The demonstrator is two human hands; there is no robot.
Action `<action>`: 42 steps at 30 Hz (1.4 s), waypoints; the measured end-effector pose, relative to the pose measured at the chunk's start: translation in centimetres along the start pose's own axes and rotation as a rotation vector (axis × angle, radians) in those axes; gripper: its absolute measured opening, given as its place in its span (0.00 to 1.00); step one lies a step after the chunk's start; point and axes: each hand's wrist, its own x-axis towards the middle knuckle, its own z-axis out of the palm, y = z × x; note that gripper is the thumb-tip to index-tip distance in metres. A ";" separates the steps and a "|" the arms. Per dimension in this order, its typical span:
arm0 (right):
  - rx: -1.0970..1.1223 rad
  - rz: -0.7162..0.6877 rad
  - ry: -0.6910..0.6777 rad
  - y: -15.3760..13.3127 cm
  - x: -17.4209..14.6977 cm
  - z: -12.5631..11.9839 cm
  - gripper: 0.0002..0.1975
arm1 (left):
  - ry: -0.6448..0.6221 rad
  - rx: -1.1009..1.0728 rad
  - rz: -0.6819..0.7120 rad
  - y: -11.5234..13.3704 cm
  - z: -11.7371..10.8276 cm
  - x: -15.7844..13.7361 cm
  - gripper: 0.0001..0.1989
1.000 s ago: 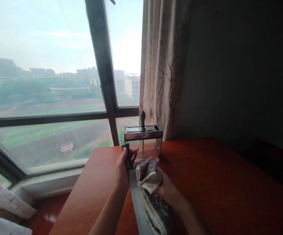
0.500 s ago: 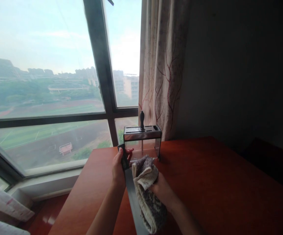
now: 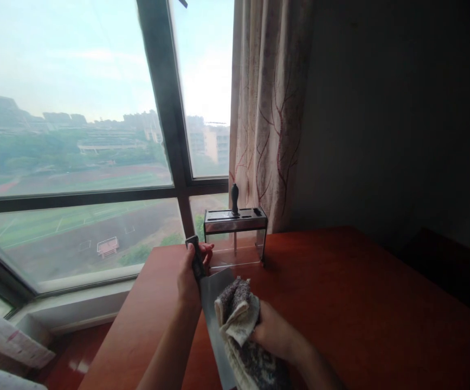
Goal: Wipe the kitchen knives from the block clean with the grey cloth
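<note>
My left hand (image 3: pixel 190 271) is closed round the black handle of a kitchen knife (image 3: pixel 214 303). Its broad grey blade points down toward me, above the table. In my right hand (image 3: pixel 275 330) is a bunched grey and cream cloth (image 3: pixel 238 325), lying over the right side of the blade and hiding part of it. Beyond both hands stands a knife block (image 3: pixel 235 216) with clear sides and a slotted metal top. One dark-handled tool (image 3: pixel 235 199) stands upright in one of its slots.
The reddish-brown wooden table (image 3: pixel 340 292) extends to the right into shadow. A large window (image 3: pixel 72 124) lies to the left and ahead, with a patterned curtain (image 3: pixel 275 108) hanging behind the knife block. More pale curtain fabric (image 3: pixel 11 336) shows at the lower left.
My right hand and the cloth have moved down along the blade toward me, uncovering the blade near the handle. My left hand has shifted slightly left with the knife.
</note>
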 end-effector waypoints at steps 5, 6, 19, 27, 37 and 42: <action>0.040 -0.037 0.071 0.1 1.8 -0.5 0.18 | -0.060 0.045 0.021 -1.3 0.6 -0.6 0.14; 0.037 -0.045 0.082 0.1 2.1 -0.5 0.17 | -0.064 0.051 0.028 -1.5 0.7 -0.7 0.13; -0.098 -0.074 0.058 -0.3 0.8 0.4 0.15 | 0.069 -0.076 0.004 0.5 0.1 -0.1 0.13; -0.031 -0.028 0.040 0.4 -1.5 -0.4 0.19 | 0.148 -0.035 0.172 2.0 -0.5 0.5 0.14; 0.009 -0.156 0.596 0.6 -1.3 -5.7 0.17 | -0.038 -0.097 -0.024 1.3 -0.5 -0.1 0.13; 0.067 -0.198 0.780 1.3 -0.9 -8.5 0.14 | -0.196 0.109 -0.211 1.1 -1.1 -1.5 0.09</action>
